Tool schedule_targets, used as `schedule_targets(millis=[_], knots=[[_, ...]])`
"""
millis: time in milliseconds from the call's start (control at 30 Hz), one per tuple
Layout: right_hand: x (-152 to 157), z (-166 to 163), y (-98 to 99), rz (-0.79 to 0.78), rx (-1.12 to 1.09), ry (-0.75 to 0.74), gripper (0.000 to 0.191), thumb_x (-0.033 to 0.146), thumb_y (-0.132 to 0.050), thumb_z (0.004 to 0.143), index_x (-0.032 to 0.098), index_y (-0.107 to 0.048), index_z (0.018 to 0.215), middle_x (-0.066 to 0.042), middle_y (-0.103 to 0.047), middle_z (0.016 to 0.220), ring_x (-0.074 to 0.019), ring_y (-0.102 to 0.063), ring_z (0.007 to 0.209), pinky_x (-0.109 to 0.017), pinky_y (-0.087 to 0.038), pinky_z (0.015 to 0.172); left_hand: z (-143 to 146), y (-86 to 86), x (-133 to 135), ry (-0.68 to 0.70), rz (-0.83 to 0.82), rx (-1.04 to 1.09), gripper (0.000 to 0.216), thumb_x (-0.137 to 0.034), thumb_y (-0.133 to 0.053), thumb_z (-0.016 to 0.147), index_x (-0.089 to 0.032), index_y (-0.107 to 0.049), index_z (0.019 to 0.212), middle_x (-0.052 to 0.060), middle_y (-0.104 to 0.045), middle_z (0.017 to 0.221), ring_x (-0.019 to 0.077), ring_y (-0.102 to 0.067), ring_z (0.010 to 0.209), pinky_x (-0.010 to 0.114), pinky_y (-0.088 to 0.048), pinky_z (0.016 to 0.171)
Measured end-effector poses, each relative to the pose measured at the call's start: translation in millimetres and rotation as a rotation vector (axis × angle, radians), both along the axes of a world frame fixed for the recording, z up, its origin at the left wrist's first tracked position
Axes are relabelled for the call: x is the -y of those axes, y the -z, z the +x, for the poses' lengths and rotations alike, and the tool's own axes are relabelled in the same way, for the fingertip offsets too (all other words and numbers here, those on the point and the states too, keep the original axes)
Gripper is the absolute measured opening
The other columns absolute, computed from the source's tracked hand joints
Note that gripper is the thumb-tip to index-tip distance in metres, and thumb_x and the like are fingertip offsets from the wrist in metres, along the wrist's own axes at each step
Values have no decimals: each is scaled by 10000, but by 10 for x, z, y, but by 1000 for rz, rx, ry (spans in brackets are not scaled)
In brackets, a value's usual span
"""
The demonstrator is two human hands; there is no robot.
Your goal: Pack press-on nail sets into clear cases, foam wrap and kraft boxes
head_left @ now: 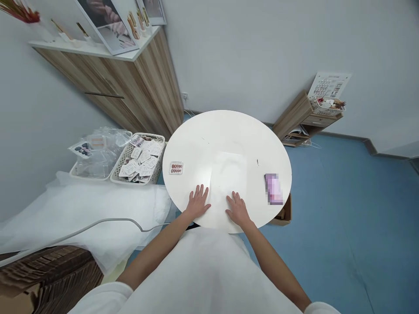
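Resting palm-down on white worktop (229,131), apparently for support: left hand (197,203) and right hand (238,209), both spread, empty; press-on nail case (176,168) nearby, likely for reach.

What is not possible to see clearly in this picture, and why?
In the head view:
Palms of the left hand and right hand: facing down, hidden by the hands.
Purple-pink object: surface covered by pixel blocks.
Cards in the white basket: print too small to read.
Cardboard box: partly hidden by the table.
Larger framed picture: cut off by the top edge.
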State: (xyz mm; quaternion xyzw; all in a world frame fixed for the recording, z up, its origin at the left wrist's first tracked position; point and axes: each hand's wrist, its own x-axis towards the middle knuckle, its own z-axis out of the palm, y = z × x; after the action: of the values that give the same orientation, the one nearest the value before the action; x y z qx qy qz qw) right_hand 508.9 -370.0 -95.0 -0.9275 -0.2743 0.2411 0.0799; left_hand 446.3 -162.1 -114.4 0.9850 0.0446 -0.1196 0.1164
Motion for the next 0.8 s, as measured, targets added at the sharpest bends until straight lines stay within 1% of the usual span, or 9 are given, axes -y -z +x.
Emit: schedule_targets(millis=[133,233,333,400,467,533,667,733,800], knots=[[-78,-53,23,-52,7,38,539,223,-481,759,234,-331,1277,-93,-103,1448,-296,-62,1319,-455,-210,987,-12,-25,-214,-76,-51,11,660,-468,-365,803,-177,-171,1363,132,-161,1431,287,-72,1317,482,-196,992],[-108,-66,48,-70,11,46,526,208,-471,762,233,-336,1270,-95,-125,1442,-291,-78,1318,-449,-220,985,99,-81,-602,-230,-44,27,658,-440,-369,807,-143,-166,1358,157,-158,1426,290,-96,1313,478,-217,986],[-122,-54,74,-77,3,47,524,203,-462,765,243,-330,1271,-90,-147,1437,-281,-103,1317,-429,-259,970,288,-151,-1080,-426,1,49,661,-252,-433,772,-127,-146,1353,169,-169,1419,285,-125,1308,465,-256,973],[-126,-46,89,-83,-4,57,527,199,-460,765,244,-329,1273,-85,-145,1438,-280,-120,1314,-420,-277,963,430,-177,-1357,-481,25,44,717,-148,-471,717,-141,-137,1351,162,-156,1422,284,-137,1303,454,-281,962],[-130,-45,98,-88,-11,74,529,199,-464,764,241,-334,1275,-79,-133,1442,-286,-131,1311,-420,-279,966,561,-176,-1561,-430,31,4,772,-85,-502,667,-169,-148,1347,147,-122,1431,290,-136,1300,455,-289,956],[-136,-54,99,-87,-20,92,531,201,-469,764,233,-337,1277,-79,-123,1444,-292,-132,1309,-421,-274,971,669,-156,-1694,-328,13,-43,812,-60,-533,628,-210,-168,1337,125,-103,1437,293,-156,1291,449,-309,940],[-152,-82,81,-73,-40,123,528,198,-460,768,225,-335,1279,-89,-117,1444,-289,-123,1311,-412,-272,971,807,-128,-1823,-201,-28,-104,731,-84,-554,603,-255,-293,1264,98,-282,1359,291,-262,1229,427,-361,880],[-158,-90,67,-63,-45,137,519,201,-452,771,231,-337,1276,-86,-117,1444,-284,-118,1313,-407,-277,967,841,-149,-1849,-192,-16,-98,658,-109,-558,599,-257,-357,1208,91,-387,1260,281,-349,1153,414,-374,852],[-159,-89,50,-51,-45,143,516,207,-453,770,235,-340,1272,-82,-126,1441,-279,-116,1313,-402,-277,968,855,-201,-1840,-205,4,-85,606,-143,-571,592,-244,-397,1163,90,-443,1162,276,-406,1077,412,-380,831]])
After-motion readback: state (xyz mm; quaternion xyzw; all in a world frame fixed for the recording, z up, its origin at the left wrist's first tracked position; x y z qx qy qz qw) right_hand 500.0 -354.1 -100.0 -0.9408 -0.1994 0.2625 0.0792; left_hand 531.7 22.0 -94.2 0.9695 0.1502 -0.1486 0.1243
